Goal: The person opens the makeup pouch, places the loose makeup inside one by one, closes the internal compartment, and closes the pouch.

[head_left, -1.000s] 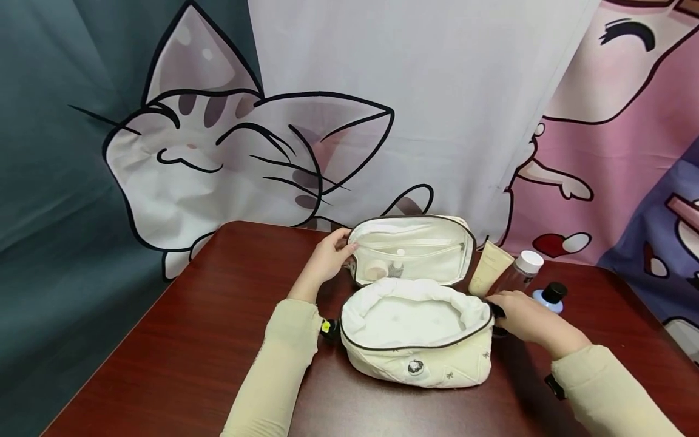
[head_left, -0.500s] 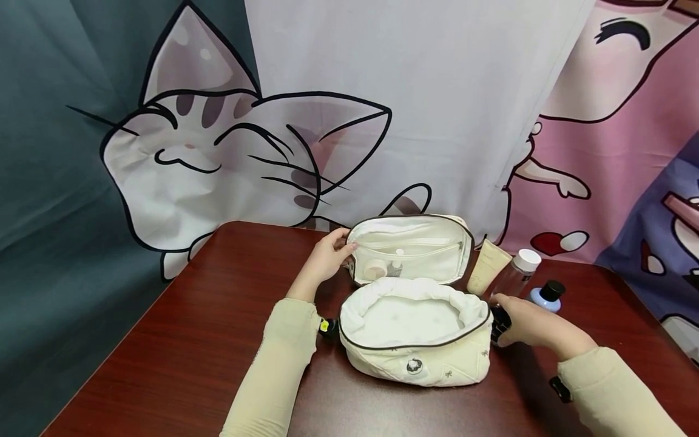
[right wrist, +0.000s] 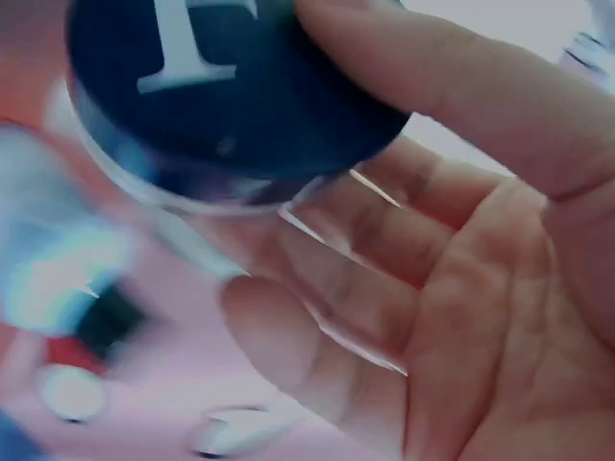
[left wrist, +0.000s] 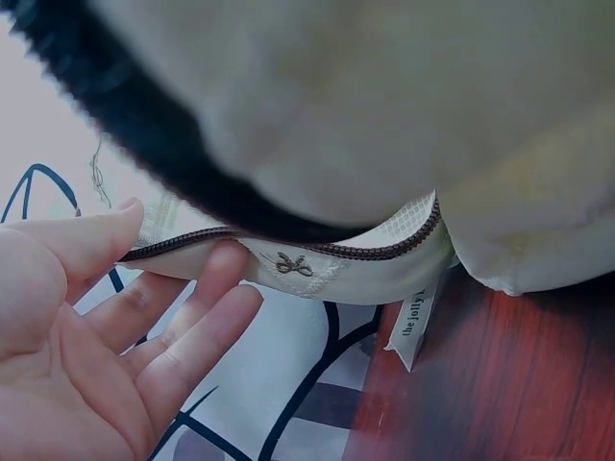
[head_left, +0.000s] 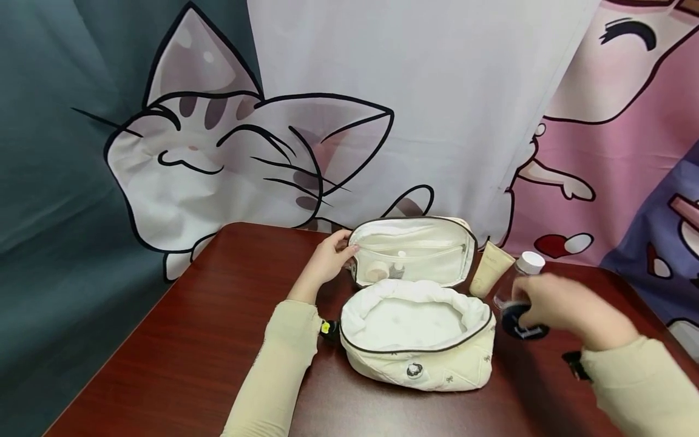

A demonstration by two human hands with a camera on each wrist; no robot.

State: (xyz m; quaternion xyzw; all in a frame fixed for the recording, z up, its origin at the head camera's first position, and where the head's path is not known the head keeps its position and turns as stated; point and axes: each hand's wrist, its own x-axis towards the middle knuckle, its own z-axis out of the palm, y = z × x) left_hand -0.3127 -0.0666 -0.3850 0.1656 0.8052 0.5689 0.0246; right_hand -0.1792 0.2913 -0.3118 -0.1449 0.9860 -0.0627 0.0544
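A cream toiletry bag [head_left: 371, 364] with dark zip edging stands unzipped on the table, its lid [head_left: 415, 227] raised at the back. My left hand [head_left: 326, 260] pinches the lid's left edge between thumb and fingers; in the left wrist view, the zip edge [left wrist: 187, 240] runs between them. To the right of the bag, my right hand [head_left: 573, 309] grips a round, dark compact [right wrist: 240, 115] with a pale letter on its top. The thumb lies over the compact's top and the fingers are beneath it. The compact is raised and tilted towards the head camera.
A cream squeeze tube [head_left: 490, 270] and a clear bottle with a white cap [head_left: 531, 262] stand behind the bag's right end. A blurred blue bottle [right wrist: 58, 250] with a black cap shows in the right wrist view. A patterned curtain [head_left: 459, 121] hangs behind the table [head_left: 191, 340].
My right hand has picked up the compact from beside the bag and moved it to the right, now covering the blue bottle in the head view. The left hand stays on the lid.
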